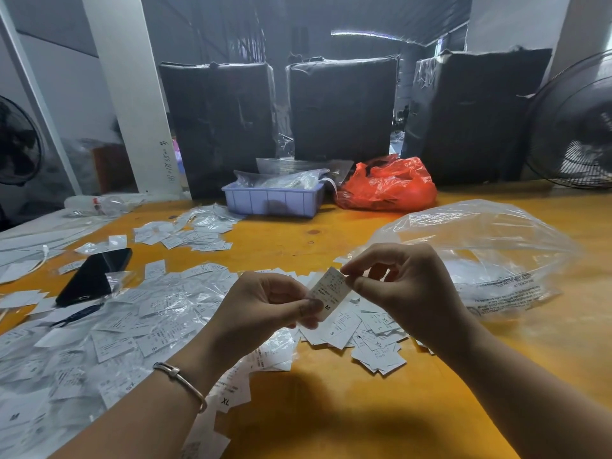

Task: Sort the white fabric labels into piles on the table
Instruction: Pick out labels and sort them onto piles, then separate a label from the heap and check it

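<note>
M label (328, 292) is pinched above the table (347, 409), left hand (265, 308) at its lower edge, right hand (397, 286) at its top corner | judged featherlight, limp, easily creased; best taken by the edges | loose labels (371, 339) lie beneath, clear bag (480, 253) just right, phone (94, 276) left; nothing blocks.

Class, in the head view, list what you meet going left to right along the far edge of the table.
Clear plastic bottle → purple tray → red plastic bag → wire fan guard.
</note>
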